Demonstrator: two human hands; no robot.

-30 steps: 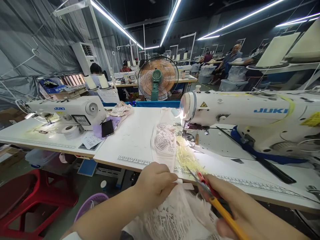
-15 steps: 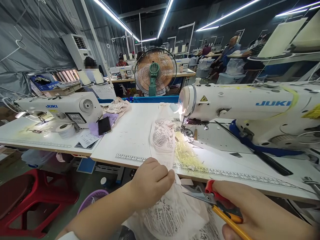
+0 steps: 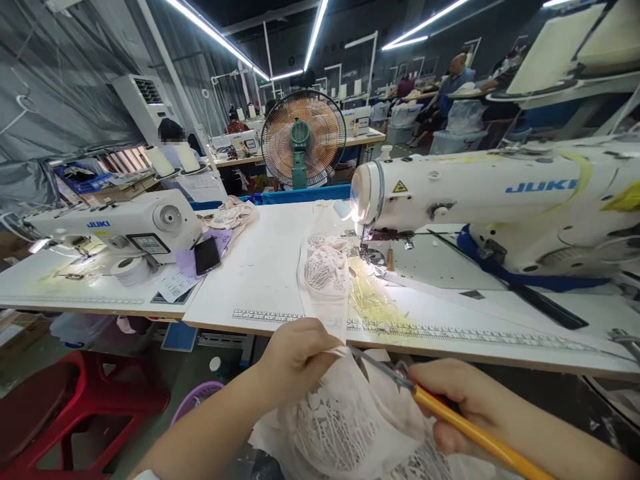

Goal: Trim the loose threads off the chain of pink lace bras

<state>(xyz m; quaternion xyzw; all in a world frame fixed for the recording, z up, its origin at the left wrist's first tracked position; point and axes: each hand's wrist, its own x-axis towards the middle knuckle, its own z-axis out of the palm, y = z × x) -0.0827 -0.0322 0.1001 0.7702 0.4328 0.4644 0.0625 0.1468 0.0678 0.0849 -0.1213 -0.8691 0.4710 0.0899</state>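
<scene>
My left hand (image 3: 295,357) is closed, pinching the edge of a white lace fabric piece (image 3: 345,420) that hangs below the table's front edge. My right hand (image 3: 465,400) is wrapped round the yellow and red handles of scissors (image 3: 395,378), whose blades point left at the fabric just beside my left fingers. A chain of more lace pieces (image 3: 325,270) runs up over the white table (image 3: 260,273) to the needle of the white JUKI sewing machine (image 3: 480,200).
A second JUKI machine (image 3: 120,223) stands on the left table with a phone (image 3: 207,255), a tape roll (image 3: 129,270) and papers. A fan (image 3: 303,140) stands behind. A red stool (image 3: 85,407) and purple basket (image 3: 197,397) are on the floor. Other people work in the background.
The scissors swung from pointing up-left to lying flatter, and their blades now reach the fabric at my left fingers. My left hand kept its pinch on the lace. The view tilted down slightly.
</scene>
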